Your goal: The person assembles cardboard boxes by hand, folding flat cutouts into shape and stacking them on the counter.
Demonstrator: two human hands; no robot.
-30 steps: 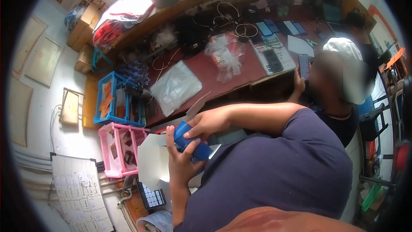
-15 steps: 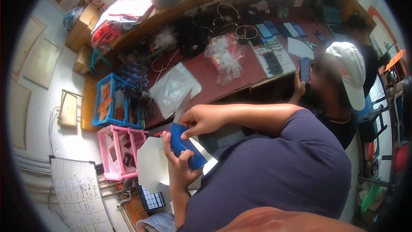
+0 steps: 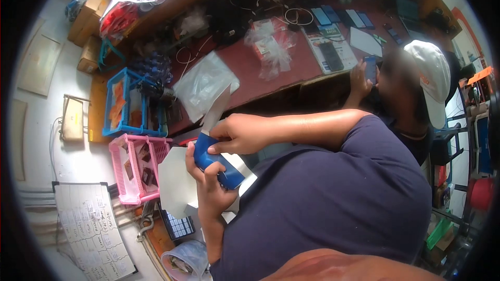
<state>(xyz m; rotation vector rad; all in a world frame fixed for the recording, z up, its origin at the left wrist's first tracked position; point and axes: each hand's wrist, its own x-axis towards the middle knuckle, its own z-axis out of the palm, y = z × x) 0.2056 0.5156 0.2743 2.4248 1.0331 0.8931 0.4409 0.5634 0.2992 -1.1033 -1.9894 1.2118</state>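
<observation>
A blue piece (image 3: 204,151), perhaps a small box or folded card, is held between my hands, with pale strips showing at its upper and lower ends. My left hand (image 3: 212,190) wraps around it from below, fingers curled along its side. From above, my right hand (image 3: 234,134) grips its upper end, thumb pressed on the blue face. A pale, pointed strip (image 3: 217,109) sticks out beyond the right hand. Its link to the blue piece is hidden by the fingers. White card or an open carton (image 3: 177,179) lies under and left of the hands.
Left of the hands stand a pink basket (image 3: 122,177) and a blue basket (image 3: 110,105). A clear plastic bag (image 3: 205,86) lies on the red-topped desk (image 3: 302,67). A calculator (image 3: 179,225) is below. At right, a person in a white cap (image 3: 435,67) holds a phone (image 3: 370,67).
The view has shifted, so the scene sits slightly higher and farther left. Both hands keep hold of the blue piece, with little change in grip. The co-worker's phone hand has moved slightly.
</observation>
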